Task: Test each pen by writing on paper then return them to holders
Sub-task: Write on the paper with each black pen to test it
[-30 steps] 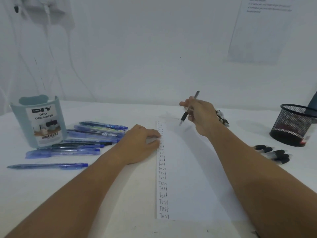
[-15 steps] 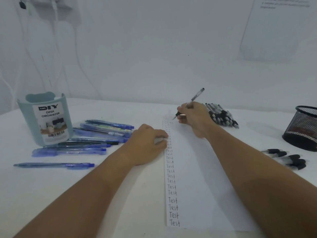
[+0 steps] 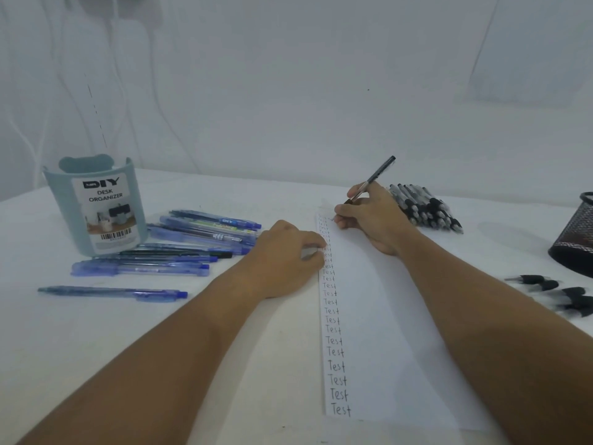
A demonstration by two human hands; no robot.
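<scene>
My right hand (image 3: 373,216) grips a black pen (image 3: 377,175) with its tip down on the far end of the white paper (image 3: 385,332), beside a column of "Test" words along the paper's left edge. My left hand (image 3: 285,255) lies knuckles up with its fingertips on that left edge, holding nothing. Several blue pens (image 3: 199,239) lie on the table left of my left hand. A pile of black pens (image 3: 423,208) sits just behind my right hand. The pale blue desk organizer (image 3: 96,207) stands at the left, the black mesh holder (image 3: 574,236) at the right edge.
Several black pen caps (image 3: 558,292) lie loose on the table at the right, in front of the mesh holder. A single blue pen (image 3: 112,292) lies apart, nearest me on the left. A white wall with cables rises behind the table.
My right hand came down from above the paper and set the pen tip on the top of the sheet. The view shifted, bringing the black pen pile into sight. The left hand stayed put.
</scene>
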